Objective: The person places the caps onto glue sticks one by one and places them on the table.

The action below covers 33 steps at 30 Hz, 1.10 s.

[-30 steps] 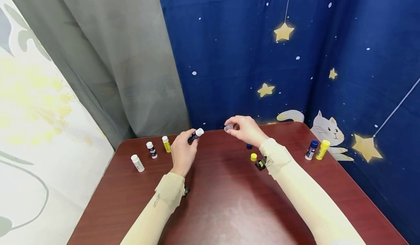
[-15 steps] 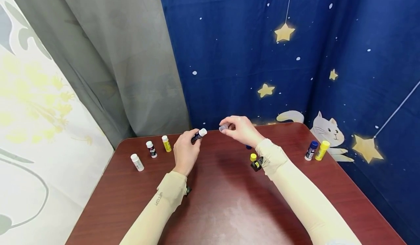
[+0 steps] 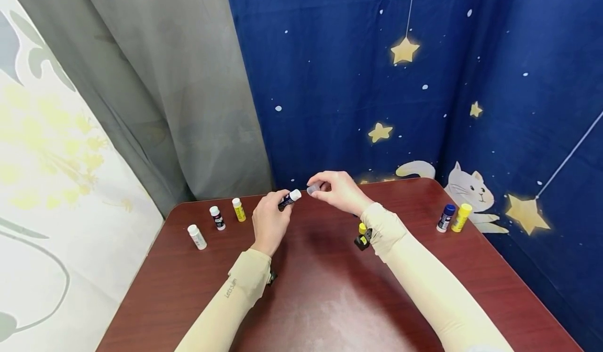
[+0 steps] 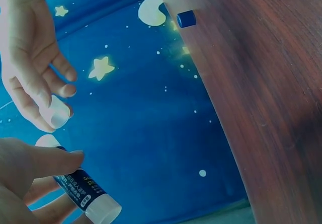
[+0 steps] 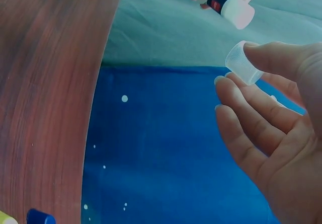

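Observation:
Held over the far part of the table, a dark navy glue stick (image 3: 289, 199) with white ends is gripped by my left hand (image 3: 270, 222), thumb across its label in the left wrist view. It tilts, one white end pointing at my right hand (image 3: 343, 194). Between thumb and fingers my right hand pinches a small translucent cap (image 5: 244, 64). A short gap separates the cap from the white end of the glue stick (image 5: 237, 11) in the right wrist view.
On the table's (image 3: 330, 299) left stand white (image 3: 198, 238), dark (image 3: 218, 218) and yellow (image 3: 239, 210) glue sticks. A blue-capped glue stick (image 3: 445, 218) and a yellow one (image 3: 461, 218) stand at right. A yellow cap (image 3: 362, 228) and a blue cap (image 4: 186, 18) lie near my right wrist.
My right hand has moved left with the translucent cap, and my left hand slightly right with the glue stick. The gap between cap and glue stick has narrowed.

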### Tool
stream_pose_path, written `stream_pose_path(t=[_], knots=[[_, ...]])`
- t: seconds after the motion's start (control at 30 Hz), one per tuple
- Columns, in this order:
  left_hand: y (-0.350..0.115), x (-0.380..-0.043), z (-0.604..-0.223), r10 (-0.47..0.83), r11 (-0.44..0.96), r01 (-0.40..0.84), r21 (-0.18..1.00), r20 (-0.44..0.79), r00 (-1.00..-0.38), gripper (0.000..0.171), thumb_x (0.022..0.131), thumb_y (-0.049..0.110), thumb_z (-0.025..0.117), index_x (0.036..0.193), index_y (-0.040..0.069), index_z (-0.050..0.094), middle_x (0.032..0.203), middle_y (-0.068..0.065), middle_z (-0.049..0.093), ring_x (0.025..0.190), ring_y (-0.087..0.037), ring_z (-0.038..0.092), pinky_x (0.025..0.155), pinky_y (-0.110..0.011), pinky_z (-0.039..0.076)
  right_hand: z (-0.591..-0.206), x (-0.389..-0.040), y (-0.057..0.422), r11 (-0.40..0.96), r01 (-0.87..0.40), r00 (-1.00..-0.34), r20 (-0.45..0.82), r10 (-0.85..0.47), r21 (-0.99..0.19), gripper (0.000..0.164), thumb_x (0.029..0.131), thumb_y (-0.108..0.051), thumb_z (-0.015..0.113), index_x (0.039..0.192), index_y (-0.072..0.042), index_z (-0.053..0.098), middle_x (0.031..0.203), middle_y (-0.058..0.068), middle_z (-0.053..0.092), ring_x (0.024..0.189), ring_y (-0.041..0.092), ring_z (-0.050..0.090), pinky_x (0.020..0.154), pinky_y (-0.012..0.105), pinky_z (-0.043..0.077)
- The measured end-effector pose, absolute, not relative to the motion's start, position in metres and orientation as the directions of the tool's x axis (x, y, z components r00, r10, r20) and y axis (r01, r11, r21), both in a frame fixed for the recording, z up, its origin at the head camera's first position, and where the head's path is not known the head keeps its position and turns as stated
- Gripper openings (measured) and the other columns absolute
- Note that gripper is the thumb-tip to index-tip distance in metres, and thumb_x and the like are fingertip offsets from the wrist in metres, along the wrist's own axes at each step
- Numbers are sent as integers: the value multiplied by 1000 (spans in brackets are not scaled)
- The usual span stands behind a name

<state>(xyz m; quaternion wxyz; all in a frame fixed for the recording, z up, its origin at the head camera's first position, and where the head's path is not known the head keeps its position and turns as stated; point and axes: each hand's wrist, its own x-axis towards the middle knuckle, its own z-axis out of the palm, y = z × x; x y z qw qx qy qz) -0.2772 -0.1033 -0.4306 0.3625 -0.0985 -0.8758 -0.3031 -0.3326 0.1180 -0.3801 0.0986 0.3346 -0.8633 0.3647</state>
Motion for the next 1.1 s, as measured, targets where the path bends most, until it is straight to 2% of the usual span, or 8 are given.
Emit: stream_pose_path(t=[0.2,0.5,0.77,0.97,1.1], knots=[[-100,-277,-433,-46,805,385,451,695,-718,28,83,13,83,110,14,75,96,-4,70,83,-24,64,70,-45,54,-381,-332,114,467,-642,-758,411,-507,-608,23,88,-20,79,111,-23,75,95,-8,70,81,10,65,73,31,54],[-98,-274,-437,-31,811,382,443,685,-728,26,83,12,83,106,17,74,93,-1,69,82,-22,63,68,-43,53,-385,-328,106,405,-635,-750,401,-526,-657,24,88,-17,80,111,-22,75,92,-7,70,79,16,67,70,31,54],[-97,-272,-436,-27,815,384,434,690,-723,25,83,11,82,105,17,74,94,-2,69,83,-22,63,68,-44,53,-386,-326,103,390,-645,-741,413,-530,-657,23,87,-17,80,110,-22,75,90,-8,71,77,12,67,68,31,53],[-96,-271,-435,-24,816,389,429,696,-718,24,83,11,82,105,17,74,94,-1,69,83,-23,64,68,-44,53,-384,-324,102,389,-652,-735,417,-534,-651,23,88,-15,79,111,-16,76,90,-7,70,78,14,67,69,31,53],[-95,-270,-433,-21,814,399,423,707,-707,24,83,11,82,105,17,74,95,-1,69,84,-22,64,68,-44,53,-384,-324,102,392,-654,-734,417,-536,-647,23,88,-16,79,110,-17,76,89,-8,70,77,13,66,69,30,53]])
